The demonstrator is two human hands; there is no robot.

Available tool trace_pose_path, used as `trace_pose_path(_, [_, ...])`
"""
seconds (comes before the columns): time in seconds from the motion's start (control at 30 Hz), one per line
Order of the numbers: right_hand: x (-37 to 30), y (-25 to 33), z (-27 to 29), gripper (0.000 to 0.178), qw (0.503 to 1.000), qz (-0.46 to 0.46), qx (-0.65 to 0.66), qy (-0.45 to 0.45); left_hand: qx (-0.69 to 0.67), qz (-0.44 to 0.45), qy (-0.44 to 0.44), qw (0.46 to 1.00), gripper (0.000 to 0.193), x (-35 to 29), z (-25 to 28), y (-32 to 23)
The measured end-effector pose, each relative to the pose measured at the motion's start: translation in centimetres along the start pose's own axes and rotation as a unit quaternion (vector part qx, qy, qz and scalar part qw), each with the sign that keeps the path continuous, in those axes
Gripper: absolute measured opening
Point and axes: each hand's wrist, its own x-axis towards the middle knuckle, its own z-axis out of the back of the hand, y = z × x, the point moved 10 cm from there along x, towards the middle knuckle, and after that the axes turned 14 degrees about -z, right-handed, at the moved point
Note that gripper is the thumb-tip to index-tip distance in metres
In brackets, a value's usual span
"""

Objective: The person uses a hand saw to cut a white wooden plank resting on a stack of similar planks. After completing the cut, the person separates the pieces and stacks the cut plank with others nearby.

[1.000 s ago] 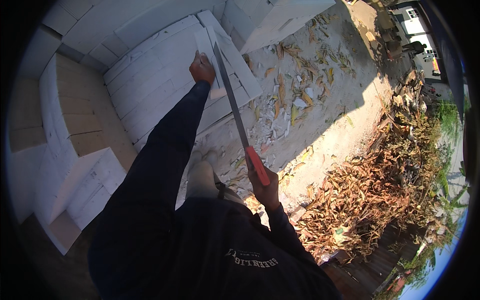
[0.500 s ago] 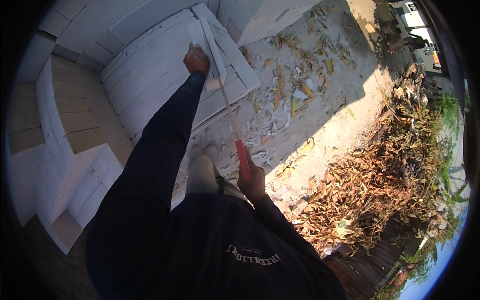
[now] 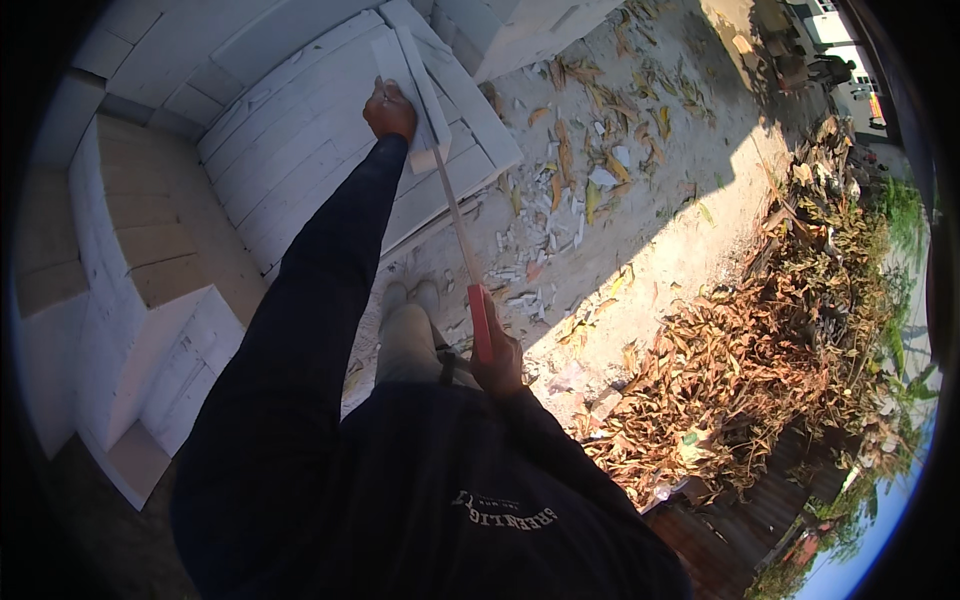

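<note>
My right hand (image 3: 497, 357) is wrapped round the red handle of a handsaw (image 3: 481, 318), low in front of my body. The saw's long thin blade reaches up and away to a narrow white block (image 3: 420, 100), and its far part runs along or into the block, so where the teeth meet it is hard to see. My left hand (image 3: 389, 110) presses on the block's left side with curled fingers. Beneath the block lies a broad platform of white blocks (image 3: 290, 150) laid side by side.
Stacked white blocks (image 3: 165, 240) stand on the left, with a white block wall (image 3: 200, 50) behind. White chips (image 3: 560, 235) and leaves litter the ground to the right of the platform. A heap of dry brown leaves (image 3: 730, 370) lies at the right. My feet (image 3: 410, 297) are beside the platform.
The right hand and saw handle have shifted slightly down and left in the picture. My left hand stays on the block, and the view has moved a little.
</note>
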Motion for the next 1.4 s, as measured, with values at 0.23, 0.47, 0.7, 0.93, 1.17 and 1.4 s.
trace_pose_path(0.23, [-1.0,2.7,6.4,0.037,0.983,-0.078,0.165,0.019,-0.005,-0.009,-0.012,1.0,0.044,-0.2,0.2,0.4])
trace_pose_path(0.47, [-3.2,-0.2,12.6,0.024,0.975,-0.077,0.182,-0.099,-0.287,0.29,0.009,0.913,0.068,-3.3,-1.8,5.9])
trace_pose_path(0.7, [-1.8,-3.9,13.3,0.023,0.975,-0.075,0.175,-0.111,-0.519,0.744,-0.062,0.416,0.088,-19.4,-2.5,-1.8])
trace_pose_path(0.93, [4.1,-3.5,11.9,0.021,0.989,-0.066,0.099,-0.086,-0.714,0.577,-0.224,0.329,0.051,-14.9,-8.3,1.2])
trace_pose_path(1.17, [11.5,-1.7,9.2,0.04,0.994,-0.06,0.085,-0.028,-0.599,0.55,-0.207,0.543,0.042,-11.9,-0.2,4.1])
trace_pose_path(1.4, [17.2,4.8,3.1,0.065,0.982,0.094,-0.119,-0.115,-0.375,0.302,-0.237,0.844,0.061,0.0,16.4,7.4])
